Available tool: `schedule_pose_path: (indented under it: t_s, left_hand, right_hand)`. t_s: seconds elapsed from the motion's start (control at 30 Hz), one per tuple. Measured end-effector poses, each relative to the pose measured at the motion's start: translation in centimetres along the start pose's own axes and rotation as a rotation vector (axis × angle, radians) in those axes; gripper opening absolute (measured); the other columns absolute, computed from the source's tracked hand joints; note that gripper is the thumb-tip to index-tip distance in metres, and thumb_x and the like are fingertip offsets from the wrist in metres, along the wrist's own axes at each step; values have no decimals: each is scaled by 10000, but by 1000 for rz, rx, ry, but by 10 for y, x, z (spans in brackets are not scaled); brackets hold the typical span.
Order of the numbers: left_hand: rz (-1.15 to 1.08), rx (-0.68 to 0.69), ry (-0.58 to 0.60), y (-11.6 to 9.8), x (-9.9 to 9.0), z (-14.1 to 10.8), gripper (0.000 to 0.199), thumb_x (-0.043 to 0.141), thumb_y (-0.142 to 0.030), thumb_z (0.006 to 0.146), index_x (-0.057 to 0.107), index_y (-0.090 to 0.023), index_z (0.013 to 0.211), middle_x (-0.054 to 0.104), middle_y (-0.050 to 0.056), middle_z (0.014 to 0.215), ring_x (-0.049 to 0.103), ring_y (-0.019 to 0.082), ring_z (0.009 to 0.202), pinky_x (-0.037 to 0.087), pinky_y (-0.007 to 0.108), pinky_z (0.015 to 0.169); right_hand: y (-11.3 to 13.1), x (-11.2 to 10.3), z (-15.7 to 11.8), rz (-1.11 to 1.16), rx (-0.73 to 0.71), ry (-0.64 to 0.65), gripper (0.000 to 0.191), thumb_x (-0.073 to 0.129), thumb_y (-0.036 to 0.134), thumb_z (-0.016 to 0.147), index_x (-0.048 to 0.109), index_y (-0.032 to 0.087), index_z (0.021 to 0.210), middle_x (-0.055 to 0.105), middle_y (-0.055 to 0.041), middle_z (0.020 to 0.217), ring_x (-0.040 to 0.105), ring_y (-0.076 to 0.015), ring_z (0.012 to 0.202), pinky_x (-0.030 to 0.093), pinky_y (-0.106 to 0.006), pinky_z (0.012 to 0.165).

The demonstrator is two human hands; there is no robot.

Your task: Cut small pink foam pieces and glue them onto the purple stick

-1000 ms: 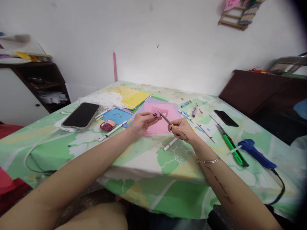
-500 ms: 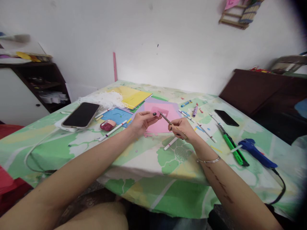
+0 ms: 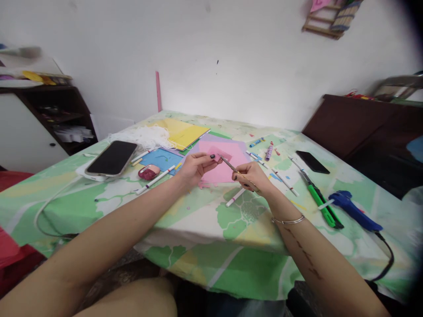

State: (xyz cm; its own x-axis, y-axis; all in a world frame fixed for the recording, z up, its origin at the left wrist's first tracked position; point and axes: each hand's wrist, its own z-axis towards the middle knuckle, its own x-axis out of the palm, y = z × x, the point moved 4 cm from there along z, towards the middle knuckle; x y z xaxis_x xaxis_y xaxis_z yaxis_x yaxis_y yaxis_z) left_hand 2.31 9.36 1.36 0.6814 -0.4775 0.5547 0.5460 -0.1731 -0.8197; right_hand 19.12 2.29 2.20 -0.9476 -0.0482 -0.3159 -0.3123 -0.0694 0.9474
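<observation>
Between the thumb and fingers of my left hand [image 3: 198, 166] is pinched a small piece of pink paper [image 3: 216, 155]. My right hand [image 3: 251, 177] is closed round the handles of a pair of scissors [image 3: 230, 166], whose blades point left and reach the paper at my left fingertips. Larger pink sheets [image 3: 214, 177] lie on the table beneath both hands, over a purple sheet [image 3: 240, 141]. Small pink scraps are scattered in front of them. A white marker [image 3: 235, 197] lies just below my right hand.
To the right lie a green box cutter [image 3: 325, 211], a blue glue gun [image 3: 355, 213] with its cord, and a black phone [image 3: 312, 162]. On the left are another phone [image 3: 112, 159], a red earbud case [image 3: 148, 172], white yarn [image 3: 145, 137] and a yellow folder [image 3: 185, 132].
The scissor blades have drawn closer together at the pink paper. Both hands stay in nearly the same place.
</observation>
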Motion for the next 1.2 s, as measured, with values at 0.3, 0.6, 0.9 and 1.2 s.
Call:
schedule_pose_path:
  t_s: [0.3, 0.6, 0.9, 1.2]
  left_hand:
    - [2, -2, -24, 0, -4, 3, 82, 752, -124, 651, 677, -118, 685, 742, 50, 745, 713, 186, 799, 521, 291, 821]
    - [17, 2, -26, 0, -3, 2, 64, 737, -120, 663, 676, -127, 680, 741, 55, 745, 709, 189, 807, 502, 319, 866]
    - [19, -4, -45, -1, -3, 1, 76, 733, -102, 646, 661, -116, 668, 739, 65, 730, 716, 204, 795, 519, 306, 823]
    - [39, 15, -26, 0, -6, 4, 90, 742, -118, 646, 661, -122, 683, 739, 63, 739, 717, 208, 795, 526, 324, 831]
  right_hand:
    - [2, -1, -1, -36, -11, 21, 257, 727, 353, 643, 608, 130, 600, 377, 86, 339, 293, -36, 280, 194, -171, 273]
    - [1, -1, -1, -35, -20, 33, 261, 727, 356, 652, 607, 131, 597, 380, 85, 335, 289, -34, 279, 197, -170, 273]
    - [3, -2, -2, -61, -5, 31, 272, 721, 355, 645, 572, 143, 563, 354, 91, 333, 280, -32, 279, 191, -172, 277]
    - [4, -3, -2, -81, 6, 38, 251, 721, 356, 643, 600, 143, 590, 363, 89, 344, 288, -37, 283, 200, -179, 275]
